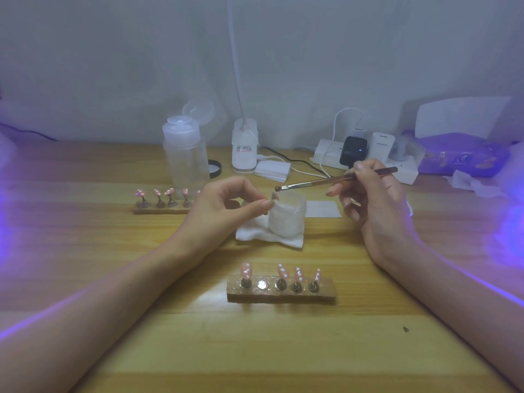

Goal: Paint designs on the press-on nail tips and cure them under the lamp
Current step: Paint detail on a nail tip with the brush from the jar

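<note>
Nearest to us, a wooden holder [326, 292] is lying on the table [198, 350]. It is carrying four pink nail tips [283, 272] with white dots, each upright on its own stand. The second spot from the left is showing only a bare metal disc [262, 284].

Just beyond it, a frosted jar [287, 219] is sitting open on a crumpled white wipe [255, 235]. Our left hand [224, 211] is hovering to the jar's left with its fingers curled. Thumb and forefinger are pinching a small pale piece [274, 196] by the jar's rim, too blurred for us to name.

Our right hand [377, 205] is gripping a brush [334, 180] between thumb and fingertips. The brush is pointing left, and its bristles are hanging just above the jar's mouth. A flat white pad [323, 209] is lying behind the jar.

Farther left, a second holder [147, 209] is standing with more dotted pink tips, partly hidden by our left hand. At the back, a clear pump bottle [184, 157], a white bottle [244, 146] and a power strip [408, 171] are standing against the wall. Purple light is spilling in at both edges.
</note>
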The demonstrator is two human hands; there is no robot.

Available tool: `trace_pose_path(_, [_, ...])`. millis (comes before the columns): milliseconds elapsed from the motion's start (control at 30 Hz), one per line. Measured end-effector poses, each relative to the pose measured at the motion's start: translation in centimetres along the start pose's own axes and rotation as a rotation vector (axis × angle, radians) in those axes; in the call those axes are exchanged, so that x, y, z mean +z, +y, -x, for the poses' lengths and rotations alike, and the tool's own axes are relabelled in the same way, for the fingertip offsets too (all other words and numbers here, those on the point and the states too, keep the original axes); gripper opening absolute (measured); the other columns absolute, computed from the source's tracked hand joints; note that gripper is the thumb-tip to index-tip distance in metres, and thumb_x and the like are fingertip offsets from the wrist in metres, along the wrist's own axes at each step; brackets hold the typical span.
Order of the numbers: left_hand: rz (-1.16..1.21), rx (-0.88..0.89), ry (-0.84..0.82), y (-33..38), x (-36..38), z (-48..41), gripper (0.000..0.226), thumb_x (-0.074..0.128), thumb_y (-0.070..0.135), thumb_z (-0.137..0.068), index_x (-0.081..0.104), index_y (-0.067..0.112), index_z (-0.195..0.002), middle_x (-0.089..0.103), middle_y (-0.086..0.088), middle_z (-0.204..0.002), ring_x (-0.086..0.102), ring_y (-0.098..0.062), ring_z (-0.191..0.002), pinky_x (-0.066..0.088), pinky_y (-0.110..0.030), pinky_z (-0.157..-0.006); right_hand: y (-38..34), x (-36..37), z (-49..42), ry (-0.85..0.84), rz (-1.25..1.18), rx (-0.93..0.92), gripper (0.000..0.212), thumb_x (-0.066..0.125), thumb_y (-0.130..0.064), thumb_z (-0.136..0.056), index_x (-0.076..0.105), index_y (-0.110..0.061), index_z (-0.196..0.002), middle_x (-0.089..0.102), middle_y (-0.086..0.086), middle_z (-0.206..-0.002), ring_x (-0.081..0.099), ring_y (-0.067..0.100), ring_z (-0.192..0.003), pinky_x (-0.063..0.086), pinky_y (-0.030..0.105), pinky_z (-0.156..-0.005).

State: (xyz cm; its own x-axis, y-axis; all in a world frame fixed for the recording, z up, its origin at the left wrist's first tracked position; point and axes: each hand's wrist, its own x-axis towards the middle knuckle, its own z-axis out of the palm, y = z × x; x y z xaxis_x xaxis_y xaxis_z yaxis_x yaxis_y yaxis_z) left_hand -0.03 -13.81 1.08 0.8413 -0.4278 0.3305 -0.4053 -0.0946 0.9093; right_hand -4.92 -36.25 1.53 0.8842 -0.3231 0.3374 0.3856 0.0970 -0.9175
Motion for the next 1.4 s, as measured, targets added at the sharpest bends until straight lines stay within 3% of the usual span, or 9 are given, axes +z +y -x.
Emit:
trace_pose_path(267, [0.003, -0.006, -0.002, 0.21, 0.08, 0.06, 0.015, 0.074, 0.014, -0.086, 0.065, 0.005, -0.078, 0.061, 0.016, -0.056, 0.048, 0.010, -0.042, 0.032, -0.002, -0.043, 0.26, -0.10, -0.06, 0.065, 0.053, 0.051, 0.023, 0.046, -0.016, -0.103, 0.044, -0.019, -0.080, 0.066, 0.006, -0.058, 0.045, 0.011, -0.046, 0.031, 0.018, -0.039])
trace_pose_path(633, [-0.016, -0.004, -0.002, 0.19, 0.05, 0.10, 0.017, 0.075, 0.013, -0.085, 0.063, 0.011, -0.074, 0.059, 0.018, -0.055, 0.048, 0.011, -0.042, 0.031, -0.001, -0.042, 0.11, 0.06, 0.00, -0.007, 0.043, 0.012, 0.024, 0.046, -0.022, -0.105, 0.044, -0.020, -0.081, 0.072, 0.005, -0.068, 0.048, 0.009, -0.047, 0.032, 0.017, -0.040])
trace_pose_path(933, [-0.026, -0.003, 0.013, 0.02, 0.01, 0.01, 0.016, 0.077, 0.015, -0.083, 0.065, 0.012, -0.072, 0.072, -0.013, -0.088, 0.053, 0.006, -0.052, 0.036, -0.005, -0.048, 0.28, 0.03, -0.06, 0.027, 0.090, 0.029, 0.024, 0.046, -0.020, -0.104, 0.044, -0.020, -0.079, 0.069, 0.006, -0.063, 0.044, 0.010, -0.044, 0.029, 0.017, -0.038])
trace_pose_path(1033, [-0.021, 0.011, 0.010, 0.00, 0.04, 0.07, 0.017, 0.077, 0.013, -0.083, 0.064, 0.012, -0.072, 0.070, -0.009, -0.079, 0.048, 0.006, -0.044, 0.032, -0.004, -0.044, 0.21, 0.04, -0.06, 0.042, 0.089, 0.029, 0.025, 0.047, -0.020, -0.103, 0.043, -0.020, -0.079, 0.068, 0.006, -0.061, 0.043, 0.010, -0.043, 0.029, 0.017, -0.038])
trace_pose_path(1133, [-0.022, 0.021, 0.007, -0.07, -0.05, 0.05, 0.017, 0.077, 0.016, -0.083, 0.065, 0.013, -0.073, 0.072, -0.012, -0.086, 0.045, 0.003, -0.042, 0.031, -0.005, -0.043, 0.16, 0.05, 0.02, 0.061, 0.085, 0.031, 0.024, 0.047, -0.020, -0.103, 0.043, -0.021, -0.079, 0.067, 0.006, -0.060, 0.043, 0.010, -0.044, 0.029, 0.017, -0.038])
trace_pose_path(1267, [-0.065, 0.043, -0.005, -0.43, -0.23, 0.13, 0.015, 0.075, 0.017, -0.087, 0.065, 0.013, -0.077, 0.060, 0.014, -0.058, 0.033, -0.002, -0.039, 0.028, -0.009, -0.043, -0.05, 0.03, 0.08, 0.069, 0.039, 0.016, 0.025, 0.048, -0.022, -0.103, 0.044, -0.023, -0.078, 0.067, 0.003, -0.061, 0.044, 0.010, -0.046, 0.029, 0.017, -0.040])
trace_pose_path(1400, [-0.095, 0.075, 0.007, -0.67, -0.33, 0.08, 0.014, 0.075, 0.021, -0.088, 0.066, 0.016, -0.078, 0.041, 0.000, -0.048, 0.026, -0.006, -0.042, 0.023, -0.015, -0.045, -0.16, 0.12, 0.14, 0.004, 0.027, -0.007, 0.024, 0.048, -0.025, -0.103, 0.044, -0.023, -0.079, 0.070, 0.004, -0.065, 0.044, 0.009, -0.046, 0.029, 0.016, -0.040])
